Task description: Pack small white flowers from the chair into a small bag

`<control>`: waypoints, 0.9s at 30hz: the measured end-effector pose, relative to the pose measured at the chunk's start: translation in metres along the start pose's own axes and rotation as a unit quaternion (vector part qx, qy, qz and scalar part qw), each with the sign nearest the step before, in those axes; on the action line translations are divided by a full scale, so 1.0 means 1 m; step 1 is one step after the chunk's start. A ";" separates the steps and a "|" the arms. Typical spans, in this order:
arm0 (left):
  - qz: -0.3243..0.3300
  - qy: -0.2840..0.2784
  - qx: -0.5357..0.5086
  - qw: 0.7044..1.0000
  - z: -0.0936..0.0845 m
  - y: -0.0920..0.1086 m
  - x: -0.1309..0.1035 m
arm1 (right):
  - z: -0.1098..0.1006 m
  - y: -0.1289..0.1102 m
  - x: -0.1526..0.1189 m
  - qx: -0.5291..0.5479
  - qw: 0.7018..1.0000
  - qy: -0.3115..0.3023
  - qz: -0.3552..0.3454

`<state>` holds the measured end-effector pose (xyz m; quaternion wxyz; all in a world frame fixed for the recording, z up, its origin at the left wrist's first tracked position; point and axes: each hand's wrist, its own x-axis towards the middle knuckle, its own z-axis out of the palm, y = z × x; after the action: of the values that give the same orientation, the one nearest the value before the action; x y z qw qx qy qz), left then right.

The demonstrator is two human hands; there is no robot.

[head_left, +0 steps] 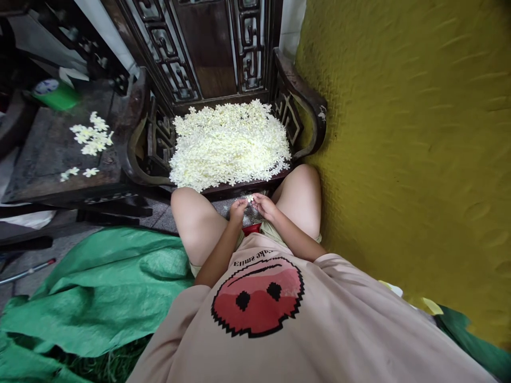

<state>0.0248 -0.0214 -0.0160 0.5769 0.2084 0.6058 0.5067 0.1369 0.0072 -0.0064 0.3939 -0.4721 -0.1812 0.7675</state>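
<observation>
Between my knees my two hands nearly meet at the fingertips. A small white flower (250,198) shows between them, pinched in the fingers of my right hand (264,206). My left hand (238,209) is closed, its fingertips beside the flower; whatever it pinches is too small to make out. Just ahead, a thick heap of white flowers (231,146) covers the seat of a dark carved wooden armchair (307,101). Under my hands, part of a red object (252,229) shows between my thighs.
To the left, a dark wooden table (35,165) carries loose white flowers (92,135) and a green container (56,94). A green sheet or sack (107,287) with green stalks (107,364) lies at lower left. A yellow-covered wall (407,159) rises close on the right.
</observation>
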 end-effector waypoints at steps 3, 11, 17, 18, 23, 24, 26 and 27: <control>-0.020 -0.012 -0.012 1.000 -0.001 -0.001 0.004 | 0.001 -0.002 -0.001 0.012 1.000 -0.026 0.005; 0.035 -0.024 0.010 0.999 -0.008 -0.004 0.010 | 0.003 -0.006 -0.001 -0.047 0.997 0.039 0.040; 0.091 0.004 0.053 0.994 -0.005 -0.010 0.009 | 0.006 -0.002 -0.003 -0.193 0.975 0.092 -0.065; 0.099 0.002 0.063 0.993 -0.005 -0.010 0.009 | 0.007 -0.002 -0.003 -0.203 0.972 0.087 -0.083; 0.104 0.011 0.081 0.991 -0.007 -0.006 0.008 | 0.008 0.000 -0.005 -0.215 0.968 0.075 -0.106; 0.098 0.011 0.077 0.992 -0.007 -0.006 0.008 | 0.008 0.001 -0.005 -0.207 0.970 0.076 -0.099; 0.088 0.007 0.070 0.994 -0.006 -0.006 0.007 | 0.008 0.001 -0.006 -0.185 0.976 0.083 -0.075; 0.085 0.007 0.067 0.994 -0.005 -0.008 0.007 | 0.009 0.002 -0.006 -0.172 0.979 0.088 -0.062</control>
<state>0.0213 -0.0204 -0.0267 0.5127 0.2939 0.6223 0.5134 0.1298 0.0024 0.0000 0.3678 -0.5865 -0.3040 0.6545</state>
